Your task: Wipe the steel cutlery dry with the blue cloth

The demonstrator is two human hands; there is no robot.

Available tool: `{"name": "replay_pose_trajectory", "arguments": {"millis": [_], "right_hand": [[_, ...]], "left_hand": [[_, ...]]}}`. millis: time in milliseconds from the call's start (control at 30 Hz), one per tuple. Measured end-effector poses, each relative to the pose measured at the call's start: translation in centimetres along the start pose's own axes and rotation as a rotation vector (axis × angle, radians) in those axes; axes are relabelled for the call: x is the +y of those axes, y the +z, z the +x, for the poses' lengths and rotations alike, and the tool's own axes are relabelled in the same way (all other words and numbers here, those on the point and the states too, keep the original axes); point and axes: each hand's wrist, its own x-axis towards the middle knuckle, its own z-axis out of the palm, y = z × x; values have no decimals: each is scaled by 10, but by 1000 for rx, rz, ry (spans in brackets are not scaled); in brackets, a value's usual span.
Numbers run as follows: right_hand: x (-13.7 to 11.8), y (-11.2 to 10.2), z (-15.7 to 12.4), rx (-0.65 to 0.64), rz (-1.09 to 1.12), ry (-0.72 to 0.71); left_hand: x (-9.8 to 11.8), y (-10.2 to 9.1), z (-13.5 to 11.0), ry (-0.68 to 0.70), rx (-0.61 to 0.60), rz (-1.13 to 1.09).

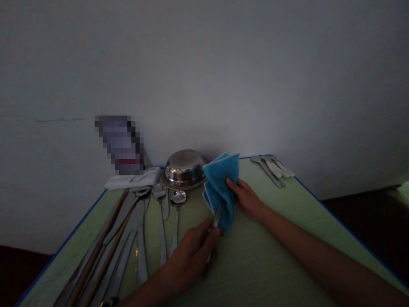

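Note:
My right hand [247, 198] grips a folded blue cloth [221, 183] held up over the green table [287, 221]. The cloth is wrapped around one end of a thin metal utensil [217, 218], whose head is hidden inside it. My left hand [194, 249] pinches the utensil's handle just below the cloth, fingers closed around it. Both forearms reach in from the bottom edge.
Several spoons [177, 200] and long metal utensils [121, 238] lie in a row on the left of the table. An upturned steel bowl [183, 168] sits at the back by the wall, next to a white folded cloth [134, 179]. More cutlery [271, 167] lies at the back right corner.

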Motion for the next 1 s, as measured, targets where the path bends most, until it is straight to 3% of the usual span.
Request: {"name": "replay_pose_trajectory", "arguments": {"millis": [1000], "right_hand": [[-3, 1, -3, -29, -19, -30]], "left_hand": [[-7, 2, 0, 43, 20, -34]]}}
